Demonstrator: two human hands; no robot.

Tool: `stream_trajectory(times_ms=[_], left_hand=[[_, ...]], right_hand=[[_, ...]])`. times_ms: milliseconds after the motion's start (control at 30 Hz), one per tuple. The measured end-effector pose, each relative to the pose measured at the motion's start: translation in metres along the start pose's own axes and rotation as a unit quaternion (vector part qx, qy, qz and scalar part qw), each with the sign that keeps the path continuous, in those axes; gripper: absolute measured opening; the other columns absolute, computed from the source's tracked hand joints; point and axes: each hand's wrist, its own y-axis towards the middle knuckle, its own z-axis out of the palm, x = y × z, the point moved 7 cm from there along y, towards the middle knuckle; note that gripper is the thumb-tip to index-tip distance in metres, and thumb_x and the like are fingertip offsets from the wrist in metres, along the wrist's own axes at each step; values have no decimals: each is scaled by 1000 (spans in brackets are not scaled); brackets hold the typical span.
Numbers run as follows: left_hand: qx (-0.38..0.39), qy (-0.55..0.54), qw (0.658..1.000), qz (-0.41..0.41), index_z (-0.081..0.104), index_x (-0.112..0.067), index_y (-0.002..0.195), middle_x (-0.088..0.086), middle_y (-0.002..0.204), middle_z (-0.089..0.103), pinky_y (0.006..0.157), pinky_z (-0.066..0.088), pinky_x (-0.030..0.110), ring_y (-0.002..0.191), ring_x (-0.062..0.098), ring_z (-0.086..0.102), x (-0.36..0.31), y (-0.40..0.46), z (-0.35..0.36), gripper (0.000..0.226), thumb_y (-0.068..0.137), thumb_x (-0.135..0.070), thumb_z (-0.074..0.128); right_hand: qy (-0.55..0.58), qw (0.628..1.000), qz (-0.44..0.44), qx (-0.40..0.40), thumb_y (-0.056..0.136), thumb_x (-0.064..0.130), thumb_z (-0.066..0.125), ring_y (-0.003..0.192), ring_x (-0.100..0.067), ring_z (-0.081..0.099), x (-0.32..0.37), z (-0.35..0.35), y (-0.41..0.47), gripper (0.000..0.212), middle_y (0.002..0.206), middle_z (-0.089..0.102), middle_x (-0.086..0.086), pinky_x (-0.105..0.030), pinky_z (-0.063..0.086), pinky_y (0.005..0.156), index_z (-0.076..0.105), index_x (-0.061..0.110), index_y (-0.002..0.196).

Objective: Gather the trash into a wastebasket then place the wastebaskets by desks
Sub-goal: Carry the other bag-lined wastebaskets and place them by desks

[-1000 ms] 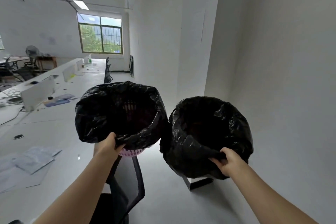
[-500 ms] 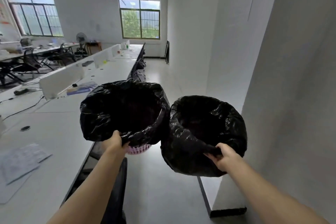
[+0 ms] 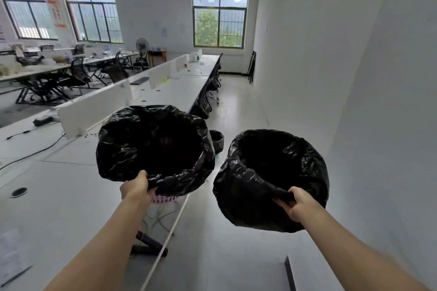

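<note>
Head view: the left hand [image 3: 137, 188] grips the near rim of a pink wastebasket lined with black plastic [image 3: 155, 144] above the long white desk [image 3: 59, 186]. The right hand [image 3: 296, 203] pinches a second black-lined wastebasket [image 3: 272, 179] over the aisle. This looks like the carrying step (a third bin [image 3: 216, 139] already stands farther along); next, each needs setting down beside a desk.

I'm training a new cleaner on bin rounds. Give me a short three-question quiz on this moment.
1. True or false: the left hand and the right hand each grip a wastebasket by its near rim.
2. What lines both carried wastebaskets? A) white paper B) black plastic bags C) nothing
3. Where does a third wastebasket stand?

Key:
1. True: the left holds the pink-based wastebasket, the right the other wastebasket.
2. B.
3. On the floor of the aisle, beside the long desk, seen between the two carried ones.
</note>
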Motion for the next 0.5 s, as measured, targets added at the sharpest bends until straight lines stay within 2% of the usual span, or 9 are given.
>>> stream_trajectory(times_ms=[33, 67, 133, 200, 300, 367, 467, 500], left_hand=[[2, -3, 1000, -2, 53, 9, 117, 24, 120, 60, 84, 55, 42, 107, 37, 62, -6, 18, 19, 34, 87, -5, 59], [0, 5, 1000, -1, 53, 9, 117, 24, 120, 60, 84, 55, 42, 107, 37, 62, -11, 34, 39, 34, 87, -5, 58], [2, 9, 1000, -2, 52, 9, 118, 24, 121, 60, 84, 55, 42, 107, 36, 61, -18, 60, 75, 34, 88, -4, 58], [18, 18, 1000, -2, 53, 9, 118, 23, 118, 60, 84, 55, 41, 101, 35, 62, -23, 88, 119, 33, 87, -4, 58], [20, 30, 999, 5, 55, 7, 113, 19, 99, 58, 83, 55, 39, 70, 25, 58, -27, 133, 191, 29, 87, -6, 59], [29, 34, 999, 7, 56, 5, 106, 17, 94, 57, 84, 55, 38, 61, 22, 54, -24, 164, 247, 23, 87, -8, 59], [41, 26, 999, 2, 56, 6, 111, 18, 99, 56, 83, 54, 38, 77, 27, 56, -23, 207, 339, 25, 89, -6, 57], [44, 13, 999, 2, 55, 8, 114, 19, 100, 56, 83, 53, 38, 81, 28, 55, -22, 216, 359, 28, 89, -4, 56]], right_hand=[[4, 1000, -1, 4, 91, -2, 43, 120, -41, 52, 11, 19, 18, 23, 132, 50, -24, -42, 58, 49, 47, 1, 114], [2, 1000, -4, 0, 91, -2, 44, 120, -40, 51, 21, 35, 36, 24, 132, 49, -24, -43, 58, 54, 47, 1, 115], [6, 1000, -8, -9, 90, -2, 45, 120, -39, 51, 40, 59, 66, 33, 130, 50, -23, -45, 56, 74, 47, 1, 123], [5, 1000, -17, -11, 89, -3, 46, 116, -39, 52, 60, 85, 100, 34, 120, 52, -22, -46, 53, 79, 48, 1, 123], [13, 999, -22, -19, 89, -2, 48, 101, -38, 53, 91, 124, 165, 34, 120, 53, -22, -44, 54, 76, 48, 0, 123], [22, 999, -14, -22, 88, -1, 50, 98, -37, 53, 111, 146, 217, 38, 119, 54, -23, -44, 54, 76, 49, 1, 126], [22, 999, -13, -29, 88, -2, 48, 102, -37, 53, 152, 185, 298, 30, 127, 53, -22, -44, 55, 82, 51, 1, 118], [40, 998, -10, -36, 88, -2, 47, 106, -37, 53, 161, 192, 318, 29, 130, 53, -21, -43, 57, 80, 50, 0, 117]])
